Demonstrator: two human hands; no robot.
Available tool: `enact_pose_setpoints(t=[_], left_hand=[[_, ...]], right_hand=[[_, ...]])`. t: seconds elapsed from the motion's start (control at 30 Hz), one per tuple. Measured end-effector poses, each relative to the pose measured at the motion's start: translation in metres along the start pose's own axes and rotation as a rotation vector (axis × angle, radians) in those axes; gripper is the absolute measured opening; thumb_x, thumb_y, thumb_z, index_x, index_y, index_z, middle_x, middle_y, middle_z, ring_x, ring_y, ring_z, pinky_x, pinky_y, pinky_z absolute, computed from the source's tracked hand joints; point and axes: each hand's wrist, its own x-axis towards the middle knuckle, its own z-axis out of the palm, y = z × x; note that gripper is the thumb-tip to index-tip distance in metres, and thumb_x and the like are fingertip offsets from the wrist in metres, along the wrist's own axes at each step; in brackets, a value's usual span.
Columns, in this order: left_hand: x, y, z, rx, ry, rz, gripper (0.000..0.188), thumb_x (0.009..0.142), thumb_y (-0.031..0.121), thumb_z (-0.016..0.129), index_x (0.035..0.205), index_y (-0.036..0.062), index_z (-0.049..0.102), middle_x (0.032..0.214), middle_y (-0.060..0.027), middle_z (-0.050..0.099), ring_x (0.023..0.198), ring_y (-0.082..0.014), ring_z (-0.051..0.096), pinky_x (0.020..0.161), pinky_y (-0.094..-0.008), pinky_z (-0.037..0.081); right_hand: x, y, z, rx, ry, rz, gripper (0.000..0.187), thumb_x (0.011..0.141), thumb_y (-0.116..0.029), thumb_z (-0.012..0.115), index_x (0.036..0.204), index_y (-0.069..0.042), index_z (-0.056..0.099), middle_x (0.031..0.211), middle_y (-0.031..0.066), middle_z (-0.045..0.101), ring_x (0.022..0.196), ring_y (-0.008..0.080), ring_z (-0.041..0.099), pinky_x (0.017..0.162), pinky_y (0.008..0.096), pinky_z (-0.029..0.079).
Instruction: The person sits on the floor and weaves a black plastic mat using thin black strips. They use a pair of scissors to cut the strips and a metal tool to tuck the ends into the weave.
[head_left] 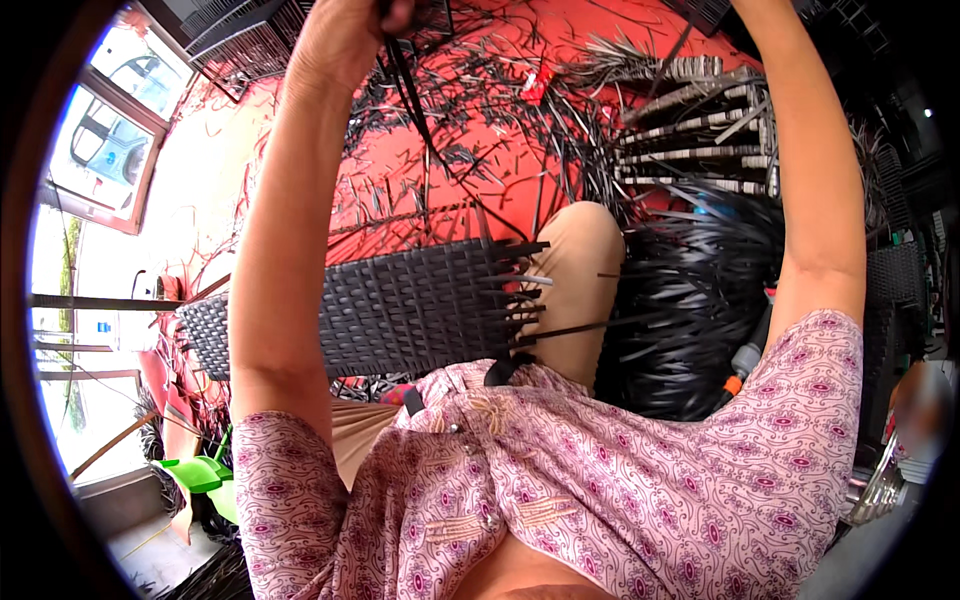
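Note:
My left hand (340,45) is raised at the top edge, its fingers curled and partly cut off. Long black strips (408,90) hang from it and look held in the fingers. My right forearm (815,170) also reaches up, but the hand itself lies beyond the top edge. Across my lap rests a woven black panel (420,305), partly hidden behind my left arm. Loose strip ends (525,285) stick out from its right side beside my knee (580,250).
Cut strips (480,120) litter the red floor (440,205). To my right lie a thick heap of black strips (690,310) and bundled grey strips (700,135). An orange-and-grey tool (740,370) is near my right elbow. A green plastic object (200,474) sits at lower left, near windows.

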Motion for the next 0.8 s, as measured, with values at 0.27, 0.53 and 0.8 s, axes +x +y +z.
enact_pose_setpoints(t=[0.27,0.53,0.8], left_hand=[[-0.006,-0.01,-0.023,0.084,0.029,-0.082,0.019,0.101,0.022,0.067,0.109,0.0055,0.072,0.076,0.001,0.064,0.06,-0.007,0.055,0.055,-0.0206,0.042],[-0.004,-0.004,-0.035,0.324,0.101,-0.007,0.02,0.099,0.023,0.071,0.11,0.0054,0.073,0.082,-0.0031,0.072,0.066,-0.0076,0.065,0.057,-0.0206,0.048],[0.013,0.013,-0.066,0.254,0.038,0.133,0.014,0.101,0.019,0.067,0.104,0.0056,0.07,0.083,-0.002,0.07,0.071,-0.0109,0.066,0.065,-0.023,0.052]], right_hand=[[-0.022,-0.007,0.008,-0.116,-0.178,0.2,0.02,0.088,0.001,0.064,0.103,-0.007,0.075,0.093,0.0126,0.074,0.086,0.0305,0.072,0.075,0.0394,0.056],[-0.024,-0.011,0.012,-0.018,-0.189,0.114,0.021,0.09,0.005,0.062,0.105,-0.006,0.074,0.099,0.0124,0.073,0.09,0.0296,0.072,0.079,0.0367,0.056],[-0.034,0.01,0.009,0.075,-0.182,0.243,0.023,0.094,0.005,0.058,0.111,-0.003,0.072,0.103,0.0102,0.073,0.095,0.0206,0.069,0.084,0.0321,0.053]])
